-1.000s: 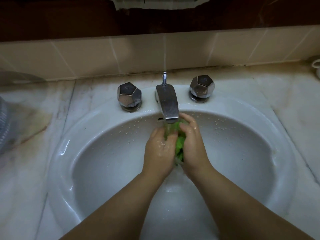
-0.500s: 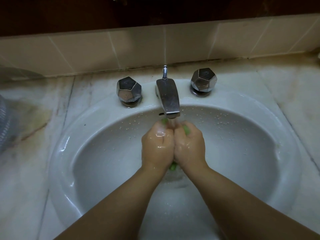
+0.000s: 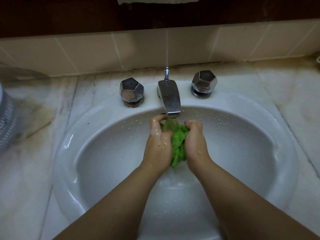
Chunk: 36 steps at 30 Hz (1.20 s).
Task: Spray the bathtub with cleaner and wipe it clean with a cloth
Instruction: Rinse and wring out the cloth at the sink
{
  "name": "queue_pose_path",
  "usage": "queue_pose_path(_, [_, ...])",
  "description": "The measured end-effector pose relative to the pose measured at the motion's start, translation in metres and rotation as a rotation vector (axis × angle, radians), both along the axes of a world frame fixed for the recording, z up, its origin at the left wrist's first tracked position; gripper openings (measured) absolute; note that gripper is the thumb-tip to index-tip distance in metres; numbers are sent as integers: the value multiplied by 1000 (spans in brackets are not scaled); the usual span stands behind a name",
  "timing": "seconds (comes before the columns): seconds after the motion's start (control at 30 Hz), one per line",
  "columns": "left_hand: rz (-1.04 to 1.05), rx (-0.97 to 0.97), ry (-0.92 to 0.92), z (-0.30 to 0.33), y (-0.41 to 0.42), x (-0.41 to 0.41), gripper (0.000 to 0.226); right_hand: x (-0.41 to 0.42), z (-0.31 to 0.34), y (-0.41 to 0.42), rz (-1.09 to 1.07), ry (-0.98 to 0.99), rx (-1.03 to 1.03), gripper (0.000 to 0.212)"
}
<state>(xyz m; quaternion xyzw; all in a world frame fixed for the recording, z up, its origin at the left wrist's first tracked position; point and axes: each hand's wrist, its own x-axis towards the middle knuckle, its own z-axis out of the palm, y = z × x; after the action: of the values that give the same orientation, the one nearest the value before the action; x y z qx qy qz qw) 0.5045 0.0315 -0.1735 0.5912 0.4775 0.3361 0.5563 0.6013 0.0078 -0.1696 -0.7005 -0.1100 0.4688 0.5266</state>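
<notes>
A wet green cloth [image 3: 177,139] hangs bunched between my two hands, over the white sink basin [image 3: 107,153]. My left hand [image 3: 158,146] grips its left side with curled fingers. My right hand [image 3: 194,144] grips its right side the same way. Water runs from the metal faucet spout [image 3: 170,99] straight onto the top of the cloth. Both hands are wet and shiny. No bathtub or spray bottle is in view.
Two faceted metal knobs flank the spout, the left knob [image 3: 132,91] and the right knob [image 3: 204,83]. A stained marble counter [image 3: 34,135] surrounds the basin. A grey ribbed object [image 3: 6,125] stands at the left edge. Beige tiles [image 3: 138,49] back the counter.
My hands were pressed together around the cloth half a second ago; now they have parted, and the green cloth is spread out between them under the water.
</notes>
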Motion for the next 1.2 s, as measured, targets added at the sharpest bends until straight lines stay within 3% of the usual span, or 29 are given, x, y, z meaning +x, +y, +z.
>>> queue_pose_path(0.07, [-57,4,-19,-3,2,-3,30,4,-1,1,-37,131,9,60])
queue_pose_path(0.2, [-186,148,57,-9,4,-11,35,10,1,0,-64,50,112,9])
queue_pose_path(0.3, [-70,199,194,-12,6,-8,31,14,0,-2,-29,28,191,18])
queue_pose_path(0.43, [66,54,137,-14,10,-9,19,10,-4,-7,324,-179,181,44])
queue_pose_path(0.47, [70,36,120,-14,12,-10,14,10,-6,-8,368,-262,162,42])
queue_pose_path(0.53, [90,-16,79,-8,13,-10,14,10,-9,-7,345,-391,131,19])
queue_pose_path(0.7, [118,-118,164,0,11,-5,35,10,-11,1,231,-485,16,41])
queue_pose_path(0.8, [42,-250,26,2,8,-7,34,13,-14,6,143,-362,1,49])
queue_pose_path(0.9, [-98,-222,-30,2,8,-13,61,15,-9,8,40,-50,-45,49])
queue_pose_path(1.0, [-1,-169,-1,3,13,-14,48,19,-8,4,52,33,46,48])
queue_pose_path(1.1, [94,-244,-7,7,18,-13,23,23,-10,-3,105,-130,131,30])
queue_pose_path(1.17, [85,-260,64,6,20,-13,24,27,-11,-5,108,-281,123,8])
queue_pose_path(1.2, [85,-257,91,5,20,-13,26,28,-11,-4,99,-340,110,20])
